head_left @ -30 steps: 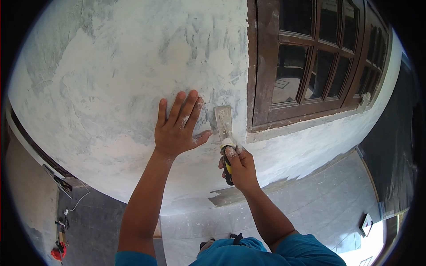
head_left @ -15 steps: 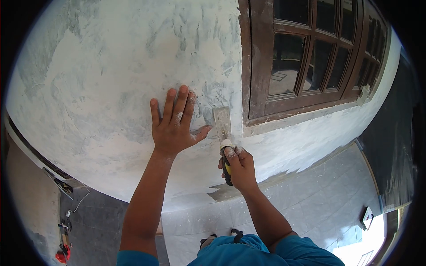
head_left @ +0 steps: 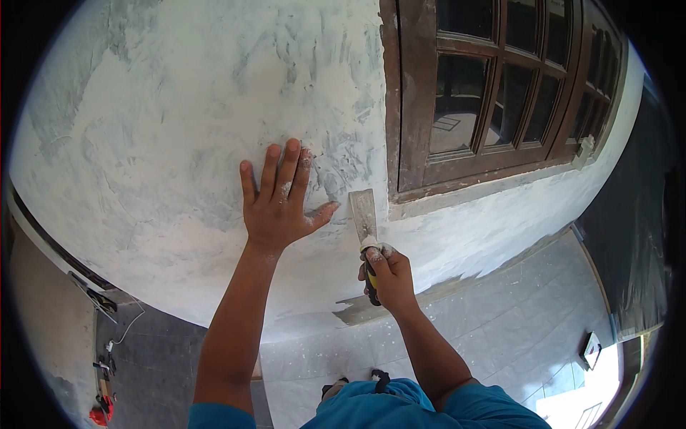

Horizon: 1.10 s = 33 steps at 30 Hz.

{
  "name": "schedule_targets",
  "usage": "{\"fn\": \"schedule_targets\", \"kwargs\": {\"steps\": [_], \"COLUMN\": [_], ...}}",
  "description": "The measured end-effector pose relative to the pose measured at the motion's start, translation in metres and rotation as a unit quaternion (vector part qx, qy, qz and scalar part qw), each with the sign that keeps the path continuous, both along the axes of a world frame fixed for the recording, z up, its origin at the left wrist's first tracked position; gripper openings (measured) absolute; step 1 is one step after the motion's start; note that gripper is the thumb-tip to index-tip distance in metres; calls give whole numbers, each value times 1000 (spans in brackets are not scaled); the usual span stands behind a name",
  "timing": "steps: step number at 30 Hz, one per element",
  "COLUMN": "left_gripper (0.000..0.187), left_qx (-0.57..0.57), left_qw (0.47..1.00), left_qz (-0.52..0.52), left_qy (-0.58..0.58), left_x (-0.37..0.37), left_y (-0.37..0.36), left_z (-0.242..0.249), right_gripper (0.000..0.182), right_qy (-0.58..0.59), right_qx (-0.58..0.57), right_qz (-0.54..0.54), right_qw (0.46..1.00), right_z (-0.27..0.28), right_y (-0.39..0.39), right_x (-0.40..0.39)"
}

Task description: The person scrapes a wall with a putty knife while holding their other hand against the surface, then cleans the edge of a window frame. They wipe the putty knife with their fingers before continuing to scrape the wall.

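Far lower left: red object (head_left: pixel 99 413), partly indistinct, on dark grey tiled floor (head_left: pixel 153 361); just above, thin white cord (head_left: pixel 129 327), loosely curved. Left to centre: broad wall (head_left: pixel 171 136), white filler smeared in patches over grey-green, bowed in outline by the wide lens. On the wall, left hand (head_left: pixel 277 211): bare, open, palm toward the surface, fingers pointing up and fanned apart, thumb stretched out to the right, white residue on thumb and fingers; forearm rising steeply from lower left, slight lean to the right, wrist bent back. Lower centre: bright blue short-sleeved shirt (head_left: pixel 393 411). Right of the left thumb, apart from it: putty knife (head_left: pixel 364 218), flat, smeared grey metal blade, white-crusted collar, black-and-yellow handle; blade upward against the wall, tipped a little left, below and left of the window's lower corner. Right hand (head_left: pixel 389 277): closed around the handle, thumb along the upper part near the collar, white residue on thumb and fingertip; forearm slanting up and left from lower right. Upper right: brown wooden window (head_left: pixel 420 125), small glass panes. Below: pale grey floor surface (head_left: pixel 464 339), white-speckled. Far right: black sheet (head_left: pixel 618 214), glossy, creased.
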State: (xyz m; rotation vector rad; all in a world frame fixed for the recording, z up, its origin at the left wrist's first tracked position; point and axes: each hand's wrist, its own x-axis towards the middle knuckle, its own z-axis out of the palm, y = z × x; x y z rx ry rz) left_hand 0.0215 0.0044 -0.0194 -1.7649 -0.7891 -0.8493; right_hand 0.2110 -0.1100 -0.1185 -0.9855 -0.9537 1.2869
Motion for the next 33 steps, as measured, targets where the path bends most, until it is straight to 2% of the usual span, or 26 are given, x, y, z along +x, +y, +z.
{"fn": "schedule_targets", "kwargs": {"steps": [7, 12, 19, 22, 25, 28, 33], "left_gripper": [96, 97, 96, 96, 95, 95, 95], "left_qx": [-8, -9, 2, -8, -1, 2, 0], "left_qw": [1000, 1000, 1000, 1000, 1000, 1000, 1000], "left_qz": [-6, -1, -1, 4, 3, 5, 3], "left_qy": [-25, -25, -25, -24, -21, -19, -21], "left_x": [7, 7, 7, 7, 7, 7, 7], "left_y": [-1, -2, -1, -2, -2, -1, -2], "left_z": [-4, -6, -6, -7, -5, -7, -8], "right_gripper": [25, 24, 24, 23, 23, 23, 24], "right_qy": [-61, -6, -17, 10, 15, -24, 1], "right_qx": [50, 37, 58, 56, 71, 46, 22], "right_qz": [-5, 21, 7, 11, 11, 2, 12], "right_qw": [997, 999, 998, 998, 997, 999, 1000], "right_z": [4, 32, -10, 29, 26, -7, 8], "right_y": [9, 11, 12, 13, 15, 10, 5], "right_x": [14, 9, 6, 3, 4, 9, 5]}}
